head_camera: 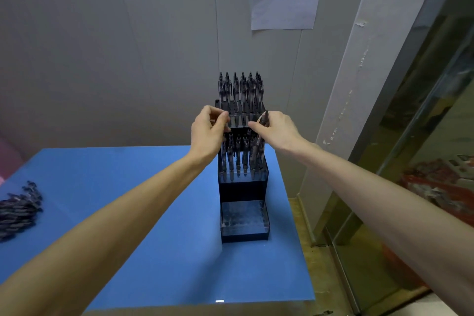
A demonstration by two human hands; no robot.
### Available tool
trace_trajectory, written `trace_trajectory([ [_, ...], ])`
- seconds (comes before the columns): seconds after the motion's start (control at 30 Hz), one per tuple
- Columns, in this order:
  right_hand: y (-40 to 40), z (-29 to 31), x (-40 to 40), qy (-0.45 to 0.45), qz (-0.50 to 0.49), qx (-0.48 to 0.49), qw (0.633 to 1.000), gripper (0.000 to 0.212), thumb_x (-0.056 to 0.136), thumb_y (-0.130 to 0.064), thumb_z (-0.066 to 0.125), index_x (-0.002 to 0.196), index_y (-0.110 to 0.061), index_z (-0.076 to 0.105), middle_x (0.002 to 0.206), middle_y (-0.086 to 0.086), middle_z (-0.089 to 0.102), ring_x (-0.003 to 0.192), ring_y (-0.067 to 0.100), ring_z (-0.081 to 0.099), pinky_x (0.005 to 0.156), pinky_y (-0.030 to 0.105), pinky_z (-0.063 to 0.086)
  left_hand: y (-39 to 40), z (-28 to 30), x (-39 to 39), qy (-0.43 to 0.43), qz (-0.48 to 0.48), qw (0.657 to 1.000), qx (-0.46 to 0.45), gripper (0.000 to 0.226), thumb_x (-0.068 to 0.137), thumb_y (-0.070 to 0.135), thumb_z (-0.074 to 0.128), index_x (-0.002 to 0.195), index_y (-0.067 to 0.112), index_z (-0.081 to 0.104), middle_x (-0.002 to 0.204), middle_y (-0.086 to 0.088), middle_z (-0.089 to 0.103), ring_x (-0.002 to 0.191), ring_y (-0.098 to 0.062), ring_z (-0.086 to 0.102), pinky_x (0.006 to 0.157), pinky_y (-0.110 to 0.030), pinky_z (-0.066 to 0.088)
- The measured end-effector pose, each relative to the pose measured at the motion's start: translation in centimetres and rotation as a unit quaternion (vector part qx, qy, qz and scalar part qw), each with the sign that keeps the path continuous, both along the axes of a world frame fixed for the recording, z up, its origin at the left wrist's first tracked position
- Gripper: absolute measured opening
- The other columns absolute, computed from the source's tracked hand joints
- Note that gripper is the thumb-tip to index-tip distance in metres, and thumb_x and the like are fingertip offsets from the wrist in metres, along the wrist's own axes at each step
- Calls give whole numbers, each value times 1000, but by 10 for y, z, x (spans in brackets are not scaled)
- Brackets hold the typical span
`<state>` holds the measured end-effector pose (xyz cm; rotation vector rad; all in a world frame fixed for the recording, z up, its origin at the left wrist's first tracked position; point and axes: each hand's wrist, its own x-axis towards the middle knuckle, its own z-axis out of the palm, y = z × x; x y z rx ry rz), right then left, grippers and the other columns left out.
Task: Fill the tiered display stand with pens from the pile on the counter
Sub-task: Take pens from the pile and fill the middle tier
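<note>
A dark tiered display stand [243,192] stands on the blue counter [159,226] near its right edge. Its top tier and middle tier hold several upright dark pens [241,90]; the lowest tier [245,217] holds none. My right hand [278,131] grips a dark pen [264,120] upright at the right side of the stand, level with the top tier's front. My left hand [207,133] has its fingers pinched at the stand's left side, touching the pens there; what it holds is hidden. A pile of dark pens [19,209] lies at the counter's far left.
A grey wall stands right behind the stand, with a paper sign [286,0] taped high on it. A glass door with a metal frame [410,136] runs along the right, beyond the counter's right edge. The counter's front edge is close to me.
</note>
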<state>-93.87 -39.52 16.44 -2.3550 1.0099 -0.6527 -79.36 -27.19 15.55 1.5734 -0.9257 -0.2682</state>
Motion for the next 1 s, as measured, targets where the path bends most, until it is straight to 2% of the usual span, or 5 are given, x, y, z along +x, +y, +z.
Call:
trace_trajectory([
  [0.17,-1,-4,-14,-24,-17,41,999,33,80,-50,79,77,-18,71,69,0,73,70,19,71,74,46,61,3,-1,-4,-29,20,999,-10,12,90,32,78,95,21,76,95,6,73,88,-8,69,87,-31,58],
  [0.37,1,-4,-20,-13,-33,50,998,28,86,-47,72,82,-20,73,77,0,74,70,18,72,77,45,62,5,-4,-4,-5,12,1000,-12,11,89,28,80,98,21,81,88,10,78,88,-6,73,91,-32,59],
  [0.57,8,-1,-17,-6,3,37,999,27,89,-29,73,109,-21,57,85,-4,69,80,18,71,84,45,57,3,-13,-4,-42,-3,999,29,9,91,23,77,98,22,81,89,11,77,88,-3,72,93,-34,59],
  [0.73,14,-4,-9,3,-14,-20,1000,17,92,-34,69,106,-24,68,90,-8,69,90,19,68,85,43,57,1,-19,-2,-107,-22,990,83,12,91,22,75,102,21,81,90,5,79,87,-6,73,90,-37,60],
  [1.0,22,-15,3,-36,-30,-53,998,17,93,-43,66,97,-29,75,82,-12,71,82,16,68,73,33,54,1,-18,1,-209,-40,967,143,19,97,31,67,110,27,79,102,11,77,93,-5,68,87,-31,57],
])
